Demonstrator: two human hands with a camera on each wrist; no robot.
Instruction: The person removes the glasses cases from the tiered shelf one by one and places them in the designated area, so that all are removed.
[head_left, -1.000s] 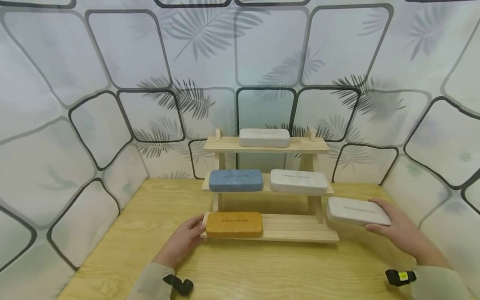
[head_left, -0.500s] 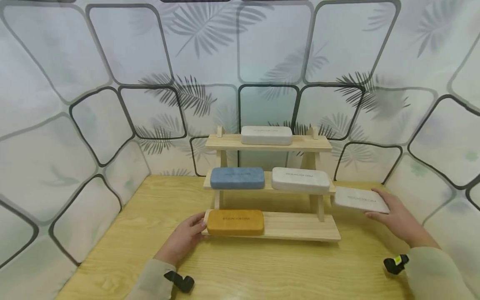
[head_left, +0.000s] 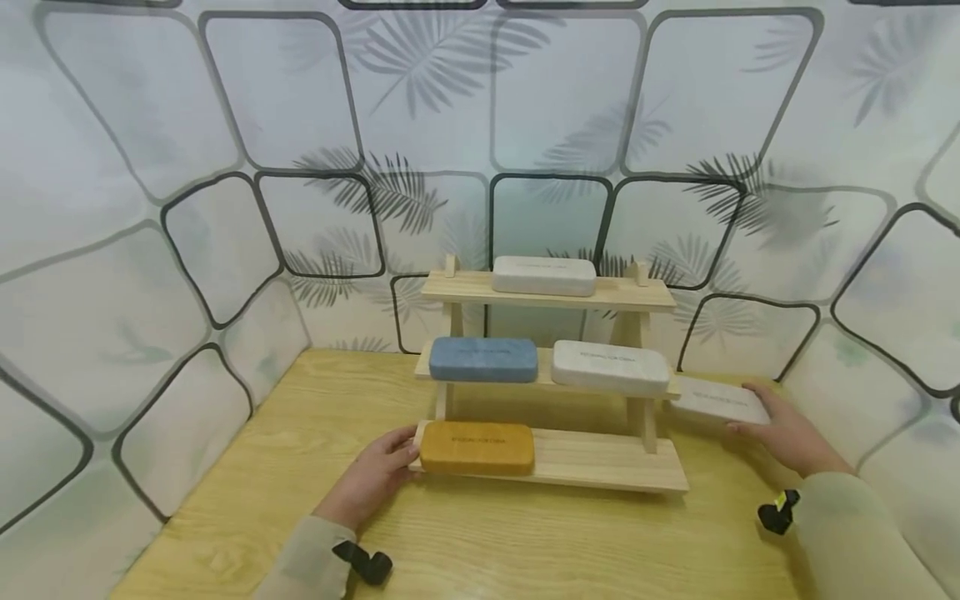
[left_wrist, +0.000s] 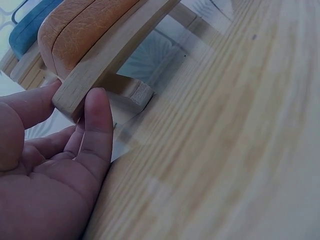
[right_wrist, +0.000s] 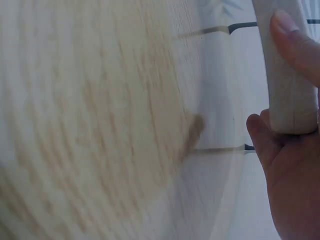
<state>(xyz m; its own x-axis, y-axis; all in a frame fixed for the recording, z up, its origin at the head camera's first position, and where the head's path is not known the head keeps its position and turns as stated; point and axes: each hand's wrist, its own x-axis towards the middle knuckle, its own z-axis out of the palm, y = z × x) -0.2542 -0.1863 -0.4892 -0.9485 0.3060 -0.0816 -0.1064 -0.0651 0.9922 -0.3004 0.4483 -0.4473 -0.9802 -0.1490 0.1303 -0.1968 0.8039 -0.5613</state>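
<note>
A three-tier wooden display rack (head_left: pixel 611 462) stands on the table. My left hand (head_left: pixel 372 475) pinches the left end of its bottom shelf (left_wrist: pixel 95 75) between thumb and fingers, beside an orange glasses case (head_left: pixel 477 448). To the rack's right, my right hand (head_left: pixel 789 432) grips one end of a white glasses case (head_left: pixel 716 402). In the right wrist view the thumb lies on one face of that case (right_wrist: pixel 292 92), fingers on the other side. The case's left end is partly hidden behind the middle shelf's right end; it appears raised off the table.
On the middle shelf sit a blue glasses case (head_left: pixel 483 360) and another white case (head_left: pixel 611 367). A pale case (head_left: pixel 544 276) lies on the top shelf. Patterned cloth walls (head_left: pixel 547 217) close in the wooden table (head_left: pixel 525 542) behind and at both sides.
My right hand has carried the white case farther back and slightly left, toward the rack's right side. The left hand keeps its grip on the shelf. The head view has shifted slightly.
</note>
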